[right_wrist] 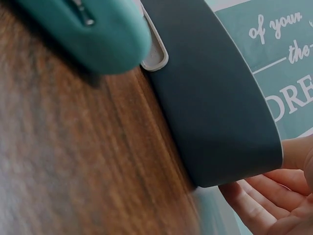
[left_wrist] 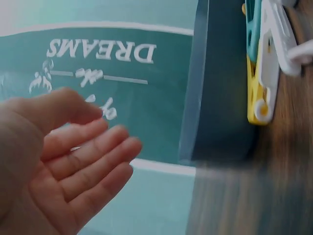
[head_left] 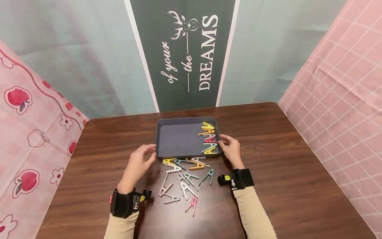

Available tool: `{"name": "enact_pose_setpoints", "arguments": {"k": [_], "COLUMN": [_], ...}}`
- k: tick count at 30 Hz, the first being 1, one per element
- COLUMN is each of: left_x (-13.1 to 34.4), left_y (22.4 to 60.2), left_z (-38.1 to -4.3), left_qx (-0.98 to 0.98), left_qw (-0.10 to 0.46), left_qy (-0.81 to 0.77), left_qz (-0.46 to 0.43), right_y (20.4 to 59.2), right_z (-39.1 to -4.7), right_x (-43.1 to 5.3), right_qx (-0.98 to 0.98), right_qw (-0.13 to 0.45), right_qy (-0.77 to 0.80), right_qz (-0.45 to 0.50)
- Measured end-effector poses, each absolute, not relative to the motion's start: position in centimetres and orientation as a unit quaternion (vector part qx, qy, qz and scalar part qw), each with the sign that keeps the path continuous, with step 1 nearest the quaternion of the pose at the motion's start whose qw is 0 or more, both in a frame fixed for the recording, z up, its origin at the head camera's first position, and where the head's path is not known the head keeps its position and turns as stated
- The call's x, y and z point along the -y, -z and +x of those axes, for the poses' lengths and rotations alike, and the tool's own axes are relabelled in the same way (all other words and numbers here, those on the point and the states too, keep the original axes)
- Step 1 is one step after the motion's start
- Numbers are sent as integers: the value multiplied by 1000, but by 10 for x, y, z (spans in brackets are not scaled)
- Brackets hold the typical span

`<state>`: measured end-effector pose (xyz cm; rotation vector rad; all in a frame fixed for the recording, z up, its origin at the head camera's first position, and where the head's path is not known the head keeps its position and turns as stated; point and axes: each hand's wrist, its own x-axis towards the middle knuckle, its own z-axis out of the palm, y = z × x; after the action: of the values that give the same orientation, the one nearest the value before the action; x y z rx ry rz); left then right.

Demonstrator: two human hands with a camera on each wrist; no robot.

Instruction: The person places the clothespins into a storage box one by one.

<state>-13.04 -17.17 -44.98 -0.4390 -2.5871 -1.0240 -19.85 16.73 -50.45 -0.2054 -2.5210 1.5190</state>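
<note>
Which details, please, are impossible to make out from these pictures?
Right wrist: clips inside the tray, hidden by its wall.
Right wrist: teal clip, cut by top edge.
Right wrist: right grip, cut by right edge, partly behind tray.
Left wrist: white clip, cut by right edge.

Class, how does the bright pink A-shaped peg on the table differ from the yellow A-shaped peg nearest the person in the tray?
The bright pink A-shaped peg lies on the brown wood-grain table; the yellow A-shaped peg lies inside the dark grey rectangular tray. The pink peg belongs to a loose scatter, while the yellow peg ends a row. Both share an A-like outline.
</note>
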Motion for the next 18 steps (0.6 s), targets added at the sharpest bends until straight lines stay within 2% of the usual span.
{"name": "enact_pose_setpoints", "arguments": {"k": [10, 18], "left_x": [140, 128], "left_y": [453, 467], "left_z": [-125, -122], "left_qx": [918, 941], "left_qw": [52, 32], "left_qy": [281, 184], "left_qz": [-275, -283], "right_y": [504, 506], "right_z": [-200, -199], "right_x": [-168, -167], "right_qx": [858, 859], "right_qw": [92, 84], "right_qy": [-499, -499], "right_qz": [-73, -77]}}
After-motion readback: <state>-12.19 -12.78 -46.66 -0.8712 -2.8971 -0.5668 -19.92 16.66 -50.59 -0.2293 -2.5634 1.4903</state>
